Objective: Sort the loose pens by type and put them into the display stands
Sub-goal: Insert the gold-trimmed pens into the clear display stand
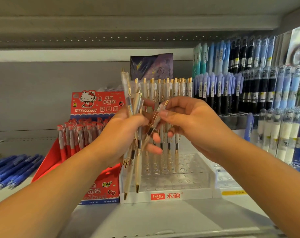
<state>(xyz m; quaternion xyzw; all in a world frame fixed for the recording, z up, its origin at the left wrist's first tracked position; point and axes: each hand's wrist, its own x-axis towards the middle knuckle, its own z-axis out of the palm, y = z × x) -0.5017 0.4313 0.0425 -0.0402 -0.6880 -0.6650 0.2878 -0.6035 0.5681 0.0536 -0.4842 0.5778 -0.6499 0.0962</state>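
My left hand [123, 133] grips a bundle of several clear pens with gold clips and tips [137, 162], held upright in front of the shelf. My right hand [188, 124] pinches one more clear gold pen [157, 115], tilted, right beside the bundle. Behind both hands stands the clear hesu display stand [194, 177]; its back rows hold matching gold-clip pens [173, 86], and its front holes are bare.
A red Hello Kitty stand [96, 107] with red pens sits to the left. Loose blue pens [13, 170] lie at the far left on the shelf. Racks of blue, black and white pens [259, 86] fill the right. A shelf board hangs overhead.
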